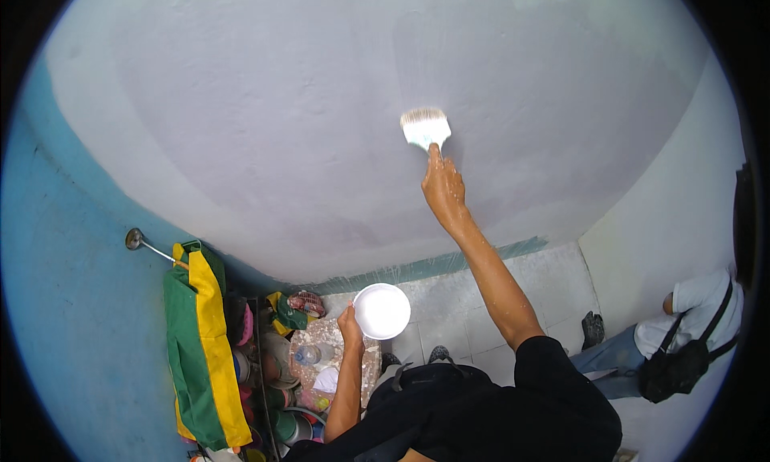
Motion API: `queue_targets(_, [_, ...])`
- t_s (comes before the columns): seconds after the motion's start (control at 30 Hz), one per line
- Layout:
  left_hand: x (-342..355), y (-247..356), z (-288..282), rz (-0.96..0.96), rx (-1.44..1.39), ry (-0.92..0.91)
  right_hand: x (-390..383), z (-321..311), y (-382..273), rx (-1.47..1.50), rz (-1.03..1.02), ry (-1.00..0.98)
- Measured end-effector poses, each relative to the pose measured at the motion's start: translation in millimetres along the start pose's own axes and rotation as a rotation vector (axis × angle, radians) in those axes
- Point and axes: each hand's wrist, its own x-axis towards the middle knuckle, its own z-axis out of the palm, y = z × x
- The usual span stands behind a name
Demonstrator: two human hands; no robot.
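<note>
My right hand (443,189) is raised against the pale grey wall (305,125) and grips a wide paintbrush (426,127), its white bristles pressed flat on the wall above my fingers. My forearm is speckled with paint. My left hand (350,324) is held low by my body and holds a round white bowl (382,310) by its rim, the bowl tilted toward the wall.
A blue wall (72,318) stands at the left with a metal ladle (136,239) and a green-and-yellow cloth (200,350) hanging on it. Bottles and clutter (297,366) sit below. Another person (682,334) in a white shirt crouches at the right on the tiled floor (481,301).
</note>
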Motion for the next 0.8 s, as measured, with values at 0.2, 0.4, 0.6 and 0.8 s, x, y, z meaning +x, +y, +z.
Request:
queue_targets(0.2, [-2, -3, -4, -0.042, 0.078, -0.013, 6, -26, 22, -0.056, 0.065, -0.17])
queue_targets(0.4, [-4, -7, -2, 0.008, 0.072, -0.074, 121, -147, -29, -0.3, -0.109, -0.172])
queue_targets(0.6, [-7, -14, 3, -0.031, -0.001, -0.049, 161, -242, -94, -0.229, -0.272, 0.245])
queue_targets(0.8, [-10, -22, -3, 0.0, 0.035, -0.003, 138, -165, -53, -0.144, -0.259, 0.397])
